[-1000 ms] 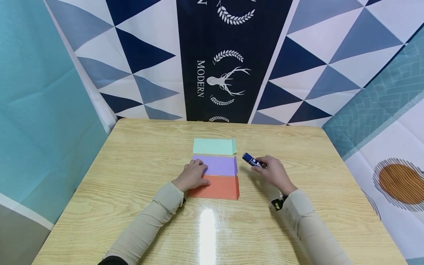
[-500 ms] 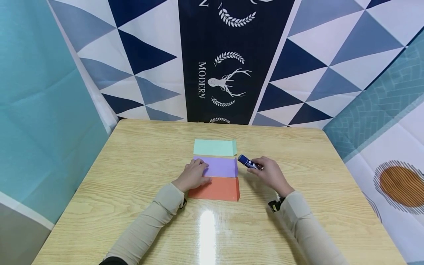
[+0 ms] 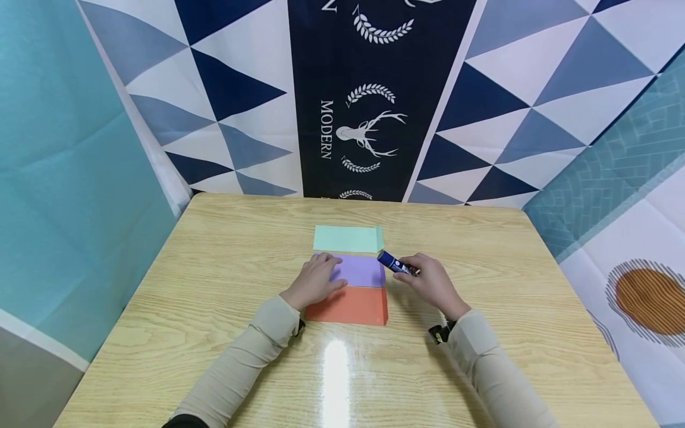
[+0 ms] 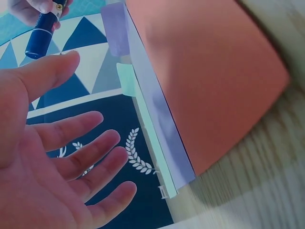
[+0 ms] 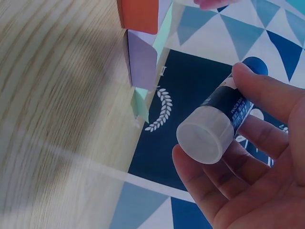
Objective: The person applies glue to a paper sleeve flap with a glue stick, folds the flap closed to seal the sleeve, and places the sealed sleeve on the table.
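Three coloured paper pieces lie in a column on the table: mint green (image 3: pixel 345 239) at the back, purple (image 3: pixel 363 271) in the middle, orange (image 3: pixel 350 308) in front. Each has a folded flap along its right end. My left hand (image 3: pixel 314 280) is over the left part of the purple and orange pieces, its fingers spread and loosely bent, holding nothing. In the left wrist view its fingers look apart from the paper. My right hand (image 3: pixel 433 285) grips a dark blue glue stick (image 5: pixel 228 102) between thumb and fingers, tilted. Its blue end points at the purple flap; its pale base faces the right wrist camera.
The pieces lie on a light wood-grain table (image 3: pixel 225 261). A patterned cloth (image 3: pixel 364 59) hangs behind its far edge. More cloths hang at the left (image 3: pixel 64 178) and right (image 3: pixel 631 238) sides. A bright light reflection falls on the near tabletop.
My right hand has moved left with the glue stick, bringing it close to the purple flap. The left hand has shifted slightly right. The papers look unmoved.
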`<state>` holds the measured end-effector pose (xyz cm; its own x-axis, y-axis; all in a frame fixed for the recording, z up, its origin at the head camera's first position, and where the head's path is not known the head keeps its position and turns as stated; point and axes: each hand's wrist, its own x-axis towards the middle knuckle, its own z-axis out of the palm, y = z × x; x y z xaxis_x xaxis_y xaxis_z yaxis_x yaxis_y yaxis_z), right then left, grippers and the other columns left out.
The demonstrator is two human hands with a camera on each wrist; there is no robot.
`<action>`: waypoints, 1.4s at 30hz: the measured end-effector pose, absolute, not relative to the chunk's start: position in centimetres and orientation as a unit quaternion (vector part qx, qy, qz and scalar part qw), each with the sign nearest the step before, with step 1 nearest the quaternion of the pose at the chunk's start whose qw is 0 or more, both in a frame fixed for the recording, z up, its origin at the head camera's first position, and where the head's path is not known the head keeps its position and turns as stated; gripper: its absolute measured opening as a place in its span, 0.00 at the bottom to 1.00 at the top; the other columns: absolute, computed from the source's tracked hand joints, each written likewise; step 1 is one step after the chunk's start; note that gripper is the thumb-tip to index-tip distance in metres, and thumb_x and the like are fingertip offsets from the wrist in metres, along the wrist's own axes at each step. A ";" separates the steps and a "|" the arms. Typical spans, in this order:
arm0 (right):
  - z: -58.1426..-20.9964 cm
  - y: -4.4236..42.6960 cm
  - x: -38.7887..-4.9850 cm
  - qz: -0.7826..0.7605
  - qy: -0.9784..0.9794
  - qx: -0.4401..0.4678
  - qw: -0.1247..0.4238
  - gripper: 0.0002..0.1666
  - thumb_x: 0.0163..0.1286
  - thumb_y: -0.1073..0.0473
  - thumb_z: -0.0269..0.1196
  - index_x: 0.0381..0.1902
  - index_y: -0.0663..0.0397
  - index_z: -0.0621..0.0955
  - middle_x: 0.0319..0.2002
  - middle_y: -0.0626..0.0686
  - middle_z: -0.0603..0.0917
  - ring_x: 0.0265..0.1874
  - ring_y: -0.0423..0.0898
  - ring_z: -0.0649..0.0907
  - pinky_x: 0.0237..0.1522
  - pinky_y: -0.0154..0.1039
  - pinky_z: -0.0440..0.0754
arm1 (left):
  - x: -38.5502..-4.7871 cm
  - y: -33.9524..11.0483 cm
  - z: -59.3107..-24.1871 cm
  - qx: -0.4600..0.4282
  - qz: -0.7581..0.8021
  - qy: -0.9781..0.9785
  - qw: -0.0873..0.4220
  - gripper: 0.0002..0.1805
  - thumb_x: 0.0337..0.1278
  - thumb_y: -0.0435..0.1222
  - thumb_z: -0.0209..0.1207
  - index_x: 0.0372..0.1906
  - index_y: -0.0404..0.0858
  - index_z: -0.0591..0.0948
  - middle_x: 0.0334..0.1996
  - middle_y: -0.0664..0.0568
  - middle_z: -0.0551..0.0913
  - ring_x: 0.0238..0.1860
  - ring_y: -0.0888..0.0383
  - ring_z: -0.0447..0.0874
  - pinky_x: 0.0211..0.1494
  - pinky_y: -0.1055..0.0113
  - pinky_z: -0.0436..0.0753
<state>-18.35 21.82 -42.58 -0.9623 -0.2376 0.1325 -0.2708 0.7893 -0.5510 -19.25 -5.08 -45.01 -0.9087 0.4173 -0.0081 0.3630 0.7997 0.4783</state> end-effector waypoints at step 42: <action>-42.0 19.1 -18.0 0.316 -0.924 0.214 0.021 0.22 0.61 0.58 0.70 0.52 0.62 0.84 0.39 0.57 0.87 0.31 0.44 0.80 0.33 0.36 0.78 | -19.2 -3.5 -43.5 0.244 0.440 0.864 -0.025 0.26 0.63 0.45 0.62 0.62 0.38 0.75 0.48 0.47 0.83 0.47 0.53 0.82 0.54 0.55 0.81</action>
<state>-17.96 19.14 -41.97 -0.9076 -0.3821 0.1741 -0.4088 0.7089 -0.5748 -19.25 -3.53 -43.50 -0.8795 0.4002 0.2576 0.4439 0.4944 0.7474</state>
